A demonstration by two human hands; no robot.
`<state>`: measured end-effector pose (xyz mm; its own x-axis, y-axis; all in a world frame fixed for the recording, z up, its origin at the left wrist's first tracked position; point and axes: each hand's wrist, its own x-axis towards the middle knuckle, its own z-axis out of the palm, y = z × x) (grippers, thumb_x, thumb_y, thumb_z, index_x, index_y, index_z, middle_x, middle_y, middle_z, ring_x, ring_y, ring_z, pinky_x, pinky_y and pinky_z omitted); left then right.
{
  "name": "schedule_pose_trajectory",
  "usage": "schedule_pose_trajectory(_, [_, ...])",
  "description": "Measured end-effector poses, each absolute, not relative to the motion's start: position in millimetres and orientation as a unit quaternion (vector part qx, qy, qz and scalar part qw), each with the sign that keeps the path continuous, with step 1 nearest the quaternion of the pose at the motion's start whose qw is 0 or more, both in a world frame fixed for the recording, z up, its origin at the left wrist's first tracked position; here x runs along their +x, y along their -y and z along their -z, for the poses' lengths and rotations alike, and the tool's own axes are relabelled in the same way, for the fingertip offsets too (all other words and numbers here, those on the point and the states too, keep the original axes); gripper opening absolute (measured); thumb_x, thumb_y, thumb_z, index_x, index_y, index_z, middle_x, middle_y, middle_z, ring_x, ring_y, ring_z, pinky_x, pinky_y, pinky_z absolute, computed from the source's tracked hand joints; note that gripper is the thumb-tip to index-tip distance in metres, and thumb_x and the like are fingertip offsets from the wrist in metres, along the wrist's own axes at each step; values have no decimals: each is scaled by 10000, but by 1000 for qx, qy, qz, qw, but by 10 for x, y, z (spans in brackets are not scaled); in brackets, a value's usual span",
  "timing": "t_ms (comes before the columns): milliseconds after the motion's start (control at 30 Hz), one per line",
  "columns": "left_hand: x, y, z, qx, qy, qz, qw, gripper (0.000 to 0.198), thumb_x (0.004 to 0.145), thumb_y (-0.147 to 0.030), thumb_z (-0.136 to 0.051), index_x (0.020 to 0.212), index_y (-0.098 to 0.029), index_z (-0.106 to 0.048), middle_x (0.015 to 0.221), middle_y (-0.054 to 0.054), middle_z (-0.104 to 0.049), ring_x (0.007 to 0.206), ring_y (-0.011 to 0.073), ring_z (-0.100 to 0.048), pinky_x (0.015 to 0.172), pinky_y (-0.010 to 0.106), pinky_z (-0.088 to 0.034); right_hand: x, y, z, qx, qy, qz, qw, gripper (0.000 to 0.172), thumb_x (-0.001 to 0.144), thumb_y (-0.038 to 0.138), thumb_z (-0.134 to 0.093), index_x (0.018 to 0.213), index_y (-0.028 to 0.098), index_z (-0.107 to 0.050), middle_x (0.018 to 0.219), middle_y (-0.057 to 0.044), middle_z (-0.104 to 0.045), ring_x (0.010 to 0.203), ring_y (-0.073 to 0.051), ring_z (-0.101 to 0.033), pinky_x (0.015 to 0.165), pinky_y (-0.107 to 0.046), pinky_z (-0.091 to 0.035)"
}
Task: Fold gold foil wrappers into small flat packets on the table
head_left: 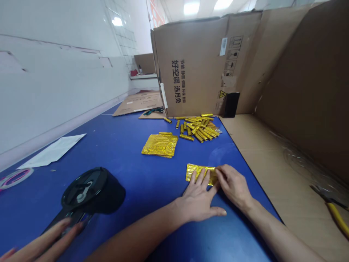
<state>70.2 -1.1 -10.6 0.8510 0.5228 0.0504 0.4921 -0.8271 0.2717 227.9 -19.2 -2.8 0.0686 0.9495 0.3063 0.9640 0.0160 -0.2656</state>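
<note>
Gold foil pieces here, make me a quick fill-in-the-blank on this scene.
The left hand and right hand both touch a gold foil sheet on a ____ table. A loose pile of gold foil sticks lies against a ____ box. Another person's fingers lie near a ____ round-topped object.
Answers: blue; cardboard; black.

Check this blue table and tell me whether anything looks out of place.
One gold foil roll lies apart from the pile of rolls, close to the cardboard box. A black lidded container appears tipped on its side on the blue table, so it looks askew.
</note>
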Motion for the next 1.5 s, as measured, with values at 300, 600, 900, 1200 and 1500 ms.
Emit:
schedule_pose_trajectory(300, [667, -125, 131, 933, -339, -42, 118, 938, 719, -703, -287, 1333, -10, -136, 1392, 216, -62, 1282, 297, 10, 1027, 427, -78, 2267, 191, 61, -670, 722, 18, 168, 288, 848, 236, -346, 846, 191, -631, 984, -61, -631, 887, -191, -555, 754, -297, -406])
schedule_pose_trajectory(600, [430, -285, 85, 928, -364, 7, 81, 951, 721, -710, -246, 1335, 0, -96, 1390, 221, -20, 1276, 306, 45, 1019, 451, -69, 2287, 203, 7, -682, 720, 30, 126, 296, 840, 205, -357, 885, 197, -649, 1057, -61, -619, 960, -205, -556, 838, -366, -376])
schedule_pose_trajectory(900, [554, -184, 193, 907, -420, 11, 29, 812, 777, -544, -303, 1325, 25, -116, 1389, 228, -50, 1268, 330, 40, 1021, 446, -69, 2009, 263, 19, -557, 820, -71, 114, 583, 842, 434, -329, 1307, 82, -306, 1366, -144, -261, 1266, -223, -187, 1012, -441, -206])
schedule_pose_trajectory(1200, [447, -228, 169, 913, -405, -5, 54, 912, 724, -655, -287, 1323, 16, -137, 1387, 227, -84, 1278, 310, 2, 1021, 442, -82, 2052, 255, 72, -598, 795, -86, 55, 713, 820, 575, -220, 1317, 64, -259, 1383, -144, -185, 1275, -229, -104, 1032, -444, -120])
schedule_pose_trajectory(1500, [447, -305, -92, 917, -398, 2, 33, 711, 818, -481, -342, 1292, 37, -233, 1360, 253, -159, 1272, 317, -89, 1012, 424, -133, 2034, 232, 45, -600, 792, -94, 57, 685, 840, 530, -214, 1327, 48, -226, 1390, -153, -168, 1278, -229, -89, 1033, -444, -100])
